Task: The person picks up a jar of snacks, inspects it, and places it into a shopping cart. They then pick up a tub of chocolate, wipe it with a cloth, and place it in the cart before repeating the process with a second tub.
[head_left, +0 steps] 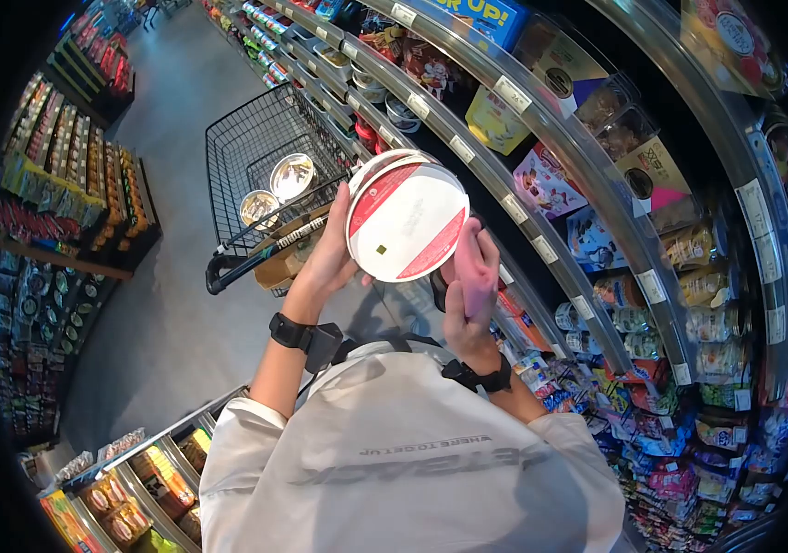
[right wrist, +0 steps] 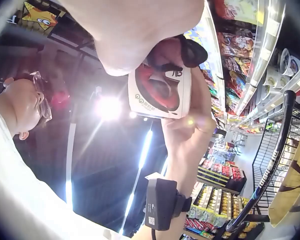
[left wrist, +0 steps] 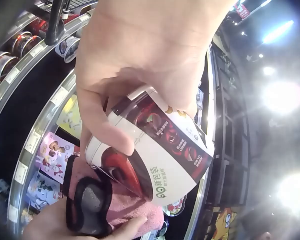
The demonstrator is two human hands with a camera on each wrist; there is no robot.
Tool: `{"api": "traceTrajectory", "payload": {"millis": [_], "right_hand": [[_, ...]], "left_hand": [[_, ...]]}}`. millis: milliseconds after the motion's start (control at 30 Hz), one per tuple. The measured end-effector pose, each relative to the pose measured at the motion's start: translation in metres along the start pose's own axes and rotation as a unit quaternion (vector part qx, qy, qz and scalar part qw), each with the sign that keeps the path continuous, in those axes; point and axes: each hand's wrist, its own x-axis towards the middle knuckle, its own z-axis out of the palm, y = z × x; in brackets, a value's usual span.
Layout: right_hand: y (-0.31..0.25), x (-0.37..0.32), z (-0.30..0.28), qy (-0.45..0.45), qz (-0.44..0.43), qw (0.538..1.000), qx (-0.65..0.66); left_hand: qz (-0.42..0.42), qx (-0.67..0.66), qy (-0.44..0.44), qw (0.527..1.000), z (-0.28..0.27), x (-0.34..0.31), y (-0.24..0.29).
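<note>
In front of the chest, my left hand grips a round food tub, its thumb and fingers around the side. The tub is tilted so its white round end with red bands faces up in the head view. Its printed side, with green lettering and dark red pictures, shows in the left wrist view. My right hand holds a pink fuzzy cloth with a black-edged grey patch, bunched against the tub's side. In the right wrist view the right hand covers much of the tub.
A black wire shopping cart stands ahead on the left, with two round tubs in it and a brown bag at its handle. Stocked shelves with price tags run close along the right. More racks line the aisle's left side.
</note>
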Motion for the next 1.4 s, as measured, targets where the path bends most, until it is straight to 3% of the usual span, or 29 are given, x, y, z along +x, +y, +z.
{"api": "traceTrajectory", "payload": {"millis": [167, 267, 367, 700, 800, 900, 1067, 1167, 1200, 1233, 1300, 1367, 1400], "right_hand": [[0.005, 0.008, -0.007, -0.012, -0.056, 0.998, 0.003], [0.002, 0.013, -0.015, -0.017, -0.004, 1.000, -0.019], [0.017, 0.014, -0.025, -0.021, -0.027, 0.999, -0.031], [0.051, 0.012, -0.060, -0.037, -0.054, 0.998, 0.015], [0.055, 0.024, -0.076, -0.035, -0.012, 0.999, -0.022], [0.072, 0.030, -0.079, -0.004, 0.022, 0.999, 0.037], [0.077, 0.040, -0.072, -0.064, -0.015, 0.996, -0.056], [0.075, 0.043, -0.067, -0.115, -0.016, 0.993, 0.001], [0.071, 0.046, -0.065, -0.117, 0.040, 0.992, 0.024], [0.080, 0.051, -0.063, -0.127, 0.035, 0.991, -0.029], [0.113, 0.050, -0.059, -0.136, 0.072, 0.983, -0.101], [0.123, 0.048, -0.048, -0.052, 0.242, 0.960, 0.132], [0.121, 0.051, -0.040, -0.027, 0.250, 0.959, 0.129]], "left_hand": [[0.013, 0.019, 0.060, 0.998, 0.016, 0.005, 0.000], [0.006, 0.023, 0.060, 0.998, 0.017, 0.012, -0.004], [0.032, 0.073, 0.111, 0.991, 0.024, 0.023, -0.015], [0.043, 0.120, 0.150, 0.980, 0.046, 0.054, -0.032], [0.045, 0.131, 0.164, 0.977, 0.052, 0.060, -0.034], [0.055, 0.167, 0.182, 0.967, 0.064, 0.061, -0.035], [0.026, 0.195, 0.198, 0.960, 0.056, 0.067, -0.032], [0.035, 0.148, 0.237, 0.960, 0.044, 0.075, -0.022], [0.015, 0.182, 0.260, 0.948, 0.036, 0.079, -0.019], [-0.003, 0.218, 0.288, 0.933, 0.026, 0.081, -0.014], [-0.005, 0.268, 0.259, 0.928, 0.008, 0.084, -0.009], [-0.045, 0.252, 0.229, 0.939, -0.005, 0.088, 0.003], [-0.034, 0.222, 0.231, 0.947, -0.008, 0.091, 0.007]]}}
